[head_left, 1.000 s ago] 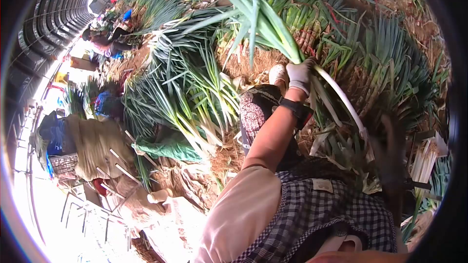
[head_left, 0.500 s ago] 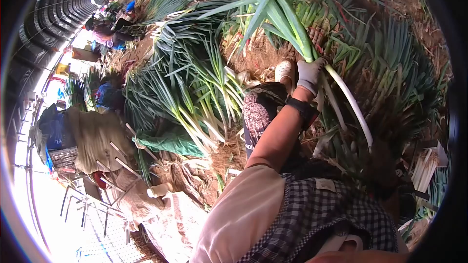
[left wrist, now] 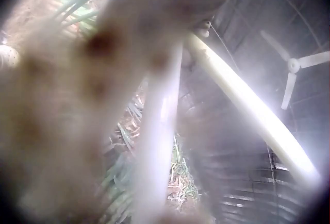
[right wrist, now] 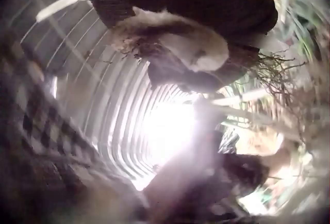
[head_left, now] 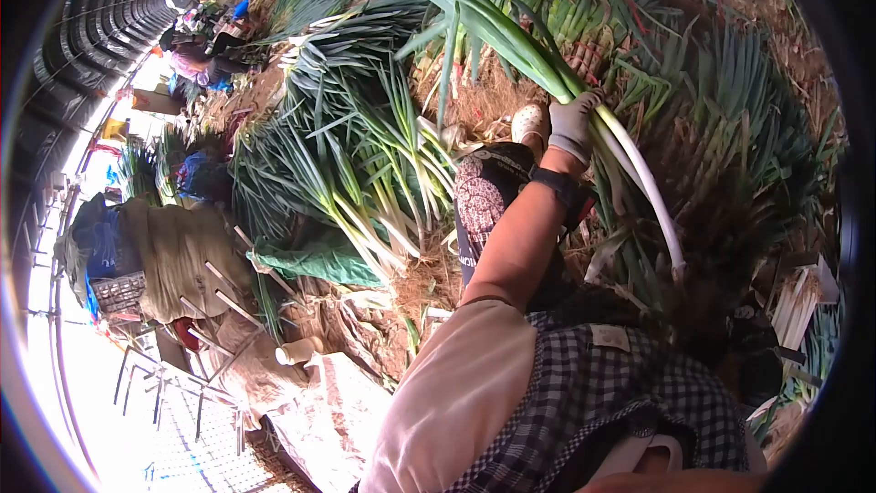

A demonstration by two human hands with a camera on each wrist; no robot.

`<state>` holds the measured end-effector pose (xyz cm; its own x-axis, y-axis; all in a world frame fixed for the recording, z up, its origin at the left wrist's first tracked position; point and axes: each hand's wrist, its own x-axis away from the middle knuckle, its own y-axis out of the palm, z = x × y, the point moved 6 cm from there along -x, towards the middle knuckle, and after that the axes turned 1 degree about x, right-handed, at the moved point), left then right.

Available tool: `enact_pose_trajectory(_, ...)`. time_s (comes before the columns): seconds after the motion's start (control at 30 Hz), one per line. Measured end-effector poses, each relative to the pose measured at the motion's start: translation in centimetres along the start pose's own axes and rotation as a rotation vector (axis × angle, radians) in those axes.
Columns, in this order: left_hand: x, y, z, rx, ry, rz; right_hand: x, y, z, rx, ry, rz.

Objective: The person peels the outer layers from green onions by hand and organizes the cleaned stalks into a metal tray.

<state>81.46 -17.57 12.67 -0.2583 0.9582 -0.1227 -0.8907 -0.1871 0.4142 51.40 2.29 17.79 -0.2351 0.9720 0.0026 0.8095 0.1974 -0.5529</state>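
In the head view my left hand [head_left: 572,128], in a pale work glove, grips large green onions [head_left: 650,178] where white stalk turns to green leaf. Their leaves fan toward the top left, and the white ends slant down to the right. Two white stalks [left wrist: 258,117] show in the left wrist view, beside the blurred glove. My right hand is lost in dark shadow in the head view. In the right wrist view a dark shape [right wrist: 196,0] fills the top, with a pale piece [right wrist: 203,56] against it and stringy roots [right wrist: 278,67] close by; I cannot tell what that hand holds.
Heaps of green onions [head_left: 338,137] lie left of my leg, and tied bundles [head_left: 730,119] stand to the right. A green sheet [head_left: 319,265] lies near a covered cart-like pile [head_left: 173,260]. A person [head_left: 201,59] is farther off under the arched roof [head_left: 91,36].
My left hand has shifted a little right, then slightly up and left, still gripping the green onions. Their leaves swung right, then back left. A blurred dark shape at the right has dropped lower.
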Motion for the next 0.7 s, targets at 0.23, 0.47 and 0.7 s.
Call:
enact_pose_trajectory(0.23,1.4,0.4,1.2,0.252,-0.233,0.275,2.2,-1.1,1.7,-0.393,0.286,0.025)
enact_pose_trajectory(0.47,-0.4,-4.3,6.7,0.308,-0.184,0.563,6.8,-7.6,0.0,-0.169,0.319,0.313)
enact_pose_trajectory(0.7,-3.9,-7.2,14.8,0.388,0.122,0.435,5.4,-8.2,1.7,0.053,0.100,0.239)
